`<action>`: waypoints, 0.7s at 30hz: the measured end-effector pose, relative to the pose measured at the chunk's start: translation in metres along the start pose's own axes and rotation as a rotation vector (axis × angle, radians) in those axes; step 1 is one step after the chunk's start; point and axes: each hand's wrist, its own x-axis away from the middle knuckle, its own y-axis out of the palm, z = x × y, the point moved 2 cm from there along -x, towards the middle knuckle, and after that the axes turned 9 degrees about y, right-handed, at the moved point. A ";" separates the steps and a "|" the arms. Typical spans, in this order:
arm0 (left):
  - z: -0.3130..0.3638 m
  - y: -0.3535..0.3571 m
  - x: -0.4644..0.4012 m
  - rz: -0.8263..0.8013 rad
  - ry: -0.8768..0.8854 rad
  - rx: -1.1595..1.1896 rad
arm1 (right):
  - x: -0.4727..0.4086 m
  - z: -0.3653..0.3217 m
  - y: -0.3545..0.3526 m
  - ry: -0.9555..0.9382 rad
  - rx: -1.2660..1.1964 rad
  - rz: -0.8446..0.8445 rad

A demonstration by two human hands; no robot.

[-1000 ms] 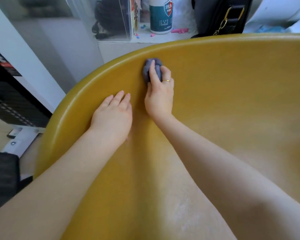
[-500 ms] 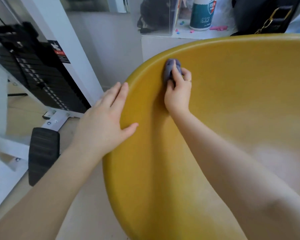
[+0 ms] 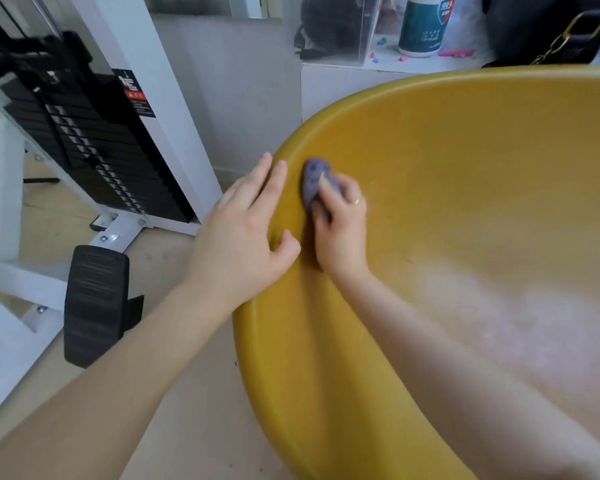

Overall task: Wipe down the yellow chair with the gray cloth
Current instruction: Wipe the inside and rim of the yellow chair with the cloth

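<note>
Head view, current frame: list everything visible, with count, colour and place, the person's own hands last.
yellow chair: one, mustard yellow, fills the right half
gray cloth: one, bluish gray, bunched on the chair's inner wall near the left rim
weight machine: one, white frame with black plates, left
black pad: one, black, floor at lower left
canister: one, white and teal, white ledge at top
black bag: one, black with gold chain, top right
left hand: holds the chair's rim
right hand: grips the cloth
</note>
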 end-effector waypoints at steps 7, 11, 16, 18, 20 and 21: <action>0.008 0.000 -0.005 -0.002 -0.001 -0.064 | 0.026 -0.004 0.002 0.130 -0.083 -0.023; 0.007 0.001 -0.002 0.021 0.057 -0.161 | 0.125 -0.006 -0.021 0.075 -0.202 -0.261; 0.017 0.004 -0.008 0.041 0.273 -0.447 | 0.124 0.013 -0.018 -0.030 -0.098 -0.228; 0.021 0.007 -0.009 -0.048 0.270 -0.502 | 0.098 0.025 -0.014 -0.034 -0.030 -0.186; 0.026 0.015 -0.001 -0.210 0.251 -0.531 | 0.066 0.039 -0.013 0.003 0.029 -0.120; 0.029 0.018 0.003 -0.275 0.254 -0.571 | 0.050 0.045 -0.013 0.041 0.056 -0.078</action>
